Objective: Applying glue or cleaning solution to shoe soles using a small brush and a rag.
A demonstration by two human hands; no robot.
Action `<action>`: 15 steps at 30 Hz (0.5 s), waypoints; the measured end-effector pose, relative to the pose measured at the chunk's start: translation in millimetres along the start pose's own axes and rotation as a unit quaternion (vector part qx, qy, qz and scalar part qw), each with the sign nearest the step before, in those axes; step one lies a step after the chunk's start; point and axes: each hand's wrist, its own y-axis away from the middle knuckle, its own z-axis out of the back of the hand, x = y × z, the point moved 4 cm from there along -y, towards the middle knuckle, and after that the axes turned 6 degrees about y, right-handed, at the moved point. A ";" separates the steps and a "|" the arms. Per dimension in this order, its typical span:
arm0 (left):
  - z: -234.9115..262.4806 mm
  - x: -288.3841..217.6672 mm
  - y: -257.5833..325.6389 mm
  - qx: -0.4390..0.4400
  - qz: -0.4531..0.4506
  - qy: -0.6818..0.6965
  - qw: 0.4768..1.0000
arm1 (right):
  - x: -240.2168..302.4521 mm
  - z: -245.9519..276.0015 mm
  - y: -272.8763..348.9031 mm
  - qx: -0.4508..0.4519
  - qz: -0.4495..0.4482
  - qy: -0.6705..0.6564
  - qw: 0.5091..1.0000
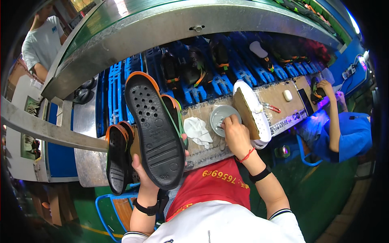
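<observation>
My left hand (146,174) is wrapped round a black shoe (156,137), its textured sole facing up and an orange edge round one end. Small holes dot that end of the sole. Just behind it shows part of another shoe (175,107) with orange and green trim; whether my hand holds it too, I cannot tell. My right hand (236,133) reaches over a grey bowl (227,110), fingers pinched together at its inside. What lies between the fingertips is too small to make out. A crumpled white cloth (197,130) is beside the bowl.
More black shoes stand left (117,158) and on blue racks (194,67) across the bench. Right of the bowl are a white shoe-shaped piece (253,113), red-handled tool (271,107) and white oval object (287,95). A person in blue (348,133) works at right; another person (42,42) stands far left.
</observation>
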 end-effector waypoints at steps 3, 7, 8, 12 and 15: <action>1.8 -0.3 4.0 -0.021 -0.011 -0.120 0.993 | 5.4 9.9 -0.9 -0.004 -0.011 -0.009 1.000; 22.3 -10.1 12.9 -0.020 -0.086 -0.388 0.918 | 5.8 18.5 1.8 0.007 -0.014 -0.004 1.000; 12.9 -11.3 12.4 -0.004 -0.096 -0.423 0.901 | 7.8 25.0 2.1 -0.005 -0.018 -0.014 1.000; 9.8 -11.8 14.6 0.009 -0.055 -0.664 0.746 | 22.3 68.1 3.7 -0.080 0.038 -0.173 0.981; -33.8 -13.1 -3.1 0.078 -0.092 -0.886 0.448 | 37.4 81.7 9.8 -0.074 0.121 -0.278 0.950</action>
